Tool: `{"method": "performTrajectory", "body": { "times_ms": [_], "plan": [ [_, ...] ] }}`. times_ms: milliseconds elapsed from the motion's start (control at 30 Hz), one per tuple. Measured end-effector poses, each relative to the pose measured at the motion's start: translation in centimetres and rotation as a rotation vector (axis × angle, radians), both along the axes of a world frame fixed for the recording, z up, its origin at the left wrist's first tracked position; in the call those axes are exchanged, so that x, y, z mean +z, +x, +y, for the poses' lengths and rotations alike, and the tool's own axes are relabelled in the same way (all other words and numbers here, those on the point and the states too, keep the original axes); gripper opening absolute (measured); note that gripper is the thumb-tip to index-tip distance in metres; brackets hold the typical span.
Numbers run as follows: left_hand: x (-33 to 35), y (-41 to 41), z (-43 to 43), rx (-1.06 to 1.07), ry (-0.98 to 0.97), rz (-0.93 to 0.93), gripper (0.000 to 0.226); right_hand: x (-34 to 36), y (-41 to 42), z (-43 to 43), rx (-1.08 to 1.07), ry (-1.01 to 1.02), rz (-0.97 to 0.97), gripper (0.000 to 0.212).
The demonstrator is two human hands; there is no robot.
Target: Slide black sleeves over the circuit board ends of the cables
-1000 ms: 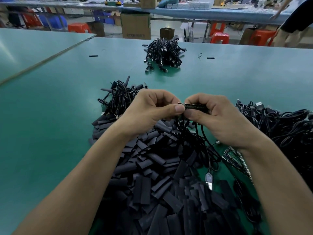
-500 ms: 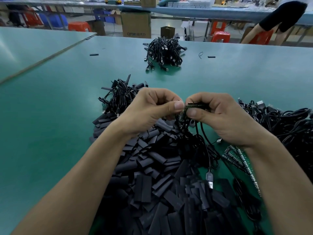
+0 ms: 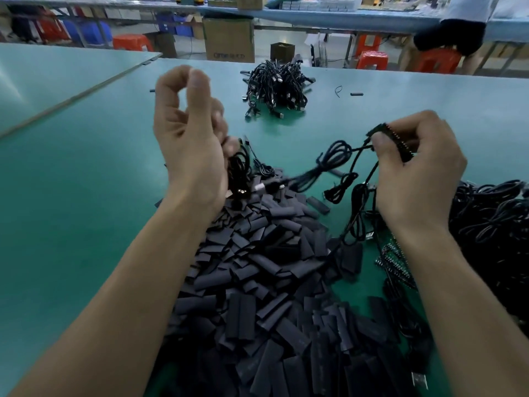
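My right hand [image 3: 418,173] pinches the circuit board end [image 3: 393,140] of a black cable [image 3: 335,156], thumb on top; rows of pins show, and a dark piece covers the board's left tip. The cable trails left, blurred, toward a plug [image 3: 259,187]. My left hand [image 3: 189,133] is raised apart from the board, fingers loosely curled, nothing visible between thumb and forefinger; its lower fingers are blurred. A big heap of flat black sleeves [image 3: 257,282] lies between my forearms.
A tangle of black cables [image 3: 492,224] lies right, with loose pin-edged boards [image 3: 395,262] beside it. More cables [image 3: 240,167] sit behind my left hand and a bundle [image 3: 277,87] farther back on the green table [image 3: 71,196]. A person [image 3: 449,32] stands far right.
My hands have come apart: the left let go and rose up and left, the right moved right with the board. The cable now swings out to the left.
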State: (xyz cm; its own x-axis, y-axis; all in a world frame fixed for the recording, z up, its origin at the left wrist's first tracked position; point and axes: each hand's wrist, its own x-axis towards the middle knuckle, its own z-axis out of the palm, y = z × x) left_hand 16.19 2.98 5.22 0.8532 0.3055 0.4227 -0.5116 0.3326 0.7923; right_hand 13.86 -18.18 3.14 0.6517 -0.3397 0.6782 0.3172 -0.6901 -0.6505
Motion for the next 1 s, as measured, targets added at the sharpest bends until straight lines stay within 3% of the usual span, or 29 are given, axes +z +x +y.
{"method": "performTrajectory", "body": {
  "times_ms": [133,267,367,433,533,633,733,900,1000],
  "plan": [
    [-0.2,0.2,-0.1,0.152,0.134,-0.008,0.012,0.5,-0.4,0.2,0.113,-0.01,0.106,0.013],
    [-1.0,0.5,-0.3,0.195,0.368,-0.019,0.013,1.0,-1.0,0.9,0.378,-0.287,0.469,0.017],
    [-1.3,0.8,-0.4,0.186,0.503,0.055,0.031,1.1,-1.5,1.5,0.474,-0.428,0.643,0.028],
    [-1.4,0.8,-0.5,0.167,0.529,0.091,0.042,1.0,-1.8,2.4,0.446,-0.48,0.557,0.034],
    [-1.9,1.3,-0.4,0.154,0.564,0.075,0.049,1.2,-2.2,3.8,0.45,-0.526,0.385,0.02],
    [-2.1,1.4,-0.2,0.167,0.57,0.057,0.047,1.1,-2.6,4.9,0.602,-0.537,0.536,0.005],
    [-1.8,1.2,-0.4,0.177,0.562,0.033,0.017,0.2,-3.0,6.1,0.591,-0.66,0.689,0.017],
    [-1.8,0.8,-0.4,0.14,0.542,-0.007,0.02,-1.5,-3.3,7.3,0.478,-0.961,0.67,0.045],
    [-1.8,0.8,-0.3,0.112,0.507,-0.007,0.019,-1.5,-3.2,7.2,0.491,-0.92,0.671,0.028]
  ]
}}
